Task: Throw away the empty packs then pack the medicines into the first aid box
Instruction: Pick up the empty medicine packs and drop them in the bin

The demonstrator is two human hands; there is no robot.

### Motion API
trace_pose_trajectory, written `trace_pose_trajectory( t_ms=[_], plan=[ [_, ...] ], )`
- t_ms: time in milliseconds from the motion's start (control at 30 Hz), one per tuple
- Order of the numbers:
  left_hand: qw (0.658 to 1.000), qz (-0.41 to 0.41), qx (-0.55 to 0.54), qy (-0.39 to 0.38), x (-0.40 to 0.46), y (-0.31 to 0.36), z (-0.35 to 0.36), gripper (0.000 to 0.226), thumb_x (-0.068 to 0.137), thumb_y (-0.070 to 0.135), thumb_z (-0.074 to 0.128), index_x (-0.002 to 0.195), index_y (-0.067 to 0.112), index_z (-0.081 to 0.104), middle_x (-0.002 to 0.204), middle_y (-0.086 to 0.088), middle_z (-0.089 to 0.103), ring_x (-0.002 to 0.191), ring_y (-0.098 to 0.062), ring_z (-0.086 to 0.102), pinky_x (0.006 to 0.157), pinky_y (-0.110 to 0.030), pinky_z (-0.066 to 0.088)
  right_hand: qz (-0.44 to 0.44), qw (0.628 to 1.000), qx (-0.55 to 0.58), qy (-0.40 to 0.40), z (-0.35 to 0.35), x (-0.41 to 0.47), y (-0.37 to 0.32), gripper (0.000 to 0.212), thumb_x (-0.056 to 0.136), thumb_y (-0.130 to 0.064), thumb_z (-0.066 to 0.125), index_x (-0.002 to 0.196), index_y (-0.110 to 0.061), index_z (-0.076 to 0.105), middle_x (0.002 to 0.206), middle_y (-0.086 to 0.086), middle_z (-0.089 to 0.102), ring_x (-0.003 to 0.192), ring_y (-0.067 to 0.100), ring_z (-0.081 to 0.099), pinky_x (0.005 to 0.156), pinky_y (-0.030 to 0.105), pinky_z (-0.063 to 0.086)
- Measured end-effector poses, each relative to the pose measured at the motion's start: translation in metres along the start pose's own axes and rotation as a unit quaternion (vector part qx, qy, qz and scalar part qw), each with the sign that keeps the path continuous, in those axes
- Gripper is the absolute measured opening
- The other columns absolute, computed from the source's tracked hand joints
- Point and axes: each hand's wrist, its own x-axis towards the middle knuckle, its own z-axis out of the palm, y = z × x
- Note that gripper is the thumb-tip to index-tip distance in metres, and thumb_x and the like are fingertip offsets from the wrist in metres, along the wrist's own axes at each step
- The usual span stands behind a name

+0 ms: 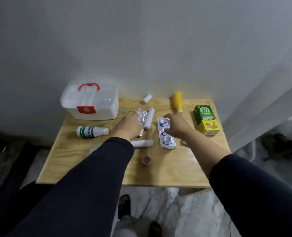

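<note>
A pale plywood worktop [167, 170] stands against a grey wall, over a marbled floor. At its far left corner sits the white plastic first aid box with a translucent lid and red handle [90, 102], lid down. Near the right edge a green and yellow cardboard carton printed "OB herbal" [206, 119] stands upright. A yellow plastic bottle with a pale cap [178, 102] lies at the far edge, cap toward the person. A white bottle with green stripes [90, 131] lies on its side at the left, in front of the box.

The left hand [129, 125], in a dark sleeve, rests on a crumpled silver foil pack [141, 115]; its grip is curled over the foil, though whether the fingers pinch it cannot be told. Just beside the foil lies a white tube [149, 118], pointing away. The right hand [176, 125] lies over a flat silver blister strip with blue markings [166, 134], fingers pressed down on its far half, grip not closed around it.

A second white tube [142, 143] lies crosswise near the left wrist. A small white bottle [147, 98] lies at the far edge, and a small reddish round cap [146, 159] sits nearer the person.
</note>
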Motion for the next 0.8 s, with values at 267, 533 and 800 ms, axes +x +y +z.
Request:
trace_pose_trajectory(
  t_ms=[267, 533, 800],
  plan=[
    [0.998, -0.041, -0.018, -0.034, 0.051, -0.016, 0.024, 0.061, 0.092, 0.032, 0.062, 0.145, 0.015, 0.038, 0.140, -0.010, 0.047, 0.121, -0.032, 0.053, 0.087, -0.038, 0.046, 0.132, 0.987, 0.087, 0.013, 0.027, 0.033, 0.009, 0.079, 0.079, -0.015, 0.072, 0.144, -0.010, 0.027, 0.142, 0.017, 0.042, 0.128, 0.036, 0.043, 0.102, 0.041, 0.041],
    [0.989, -0.093, -0.116, 0.012, 0.070, -0.015, 0.037, 0.071, 0.072, 0.025, 0.085, 0.132, 0.012, 0.047, 0.123, -0.010, 0.060, 0.112, -0.033, 0.058, 0.092, -0.044, 0.049, 0.152, 0.984, 0.089, 0.016, 0.029, 0.049, 0.011, 0.053, 0.074, -0.003, 0.065, 0.123, -0.008, 0.048, 0.123, 0.013, 0.057, 0.112, 0.033, 0.053, 0.083, 0.036, 0.048],
    [0.973, -0.139, -0.166, 0.079, 0.057, -0.018, 0.013, 0.033, 0.094, 0.002, 0.058, 0.067, 0.020, 0.050, 0.070, 0.005, 0.051, 0.076, -0.021, 0.051, 0.061, -0.027, 0.039, 0.159, 0.971, 0.146, 0.105, 0.007, 0.042, 0.005, 0.046, 0.081, 0.005, 0.049, 0.125, -0.009, 0.055, 0.120, 0.021, 0.061, 0.106, 0.039, 0.059, 0.073, 0.029, 0.040]
  ],
)
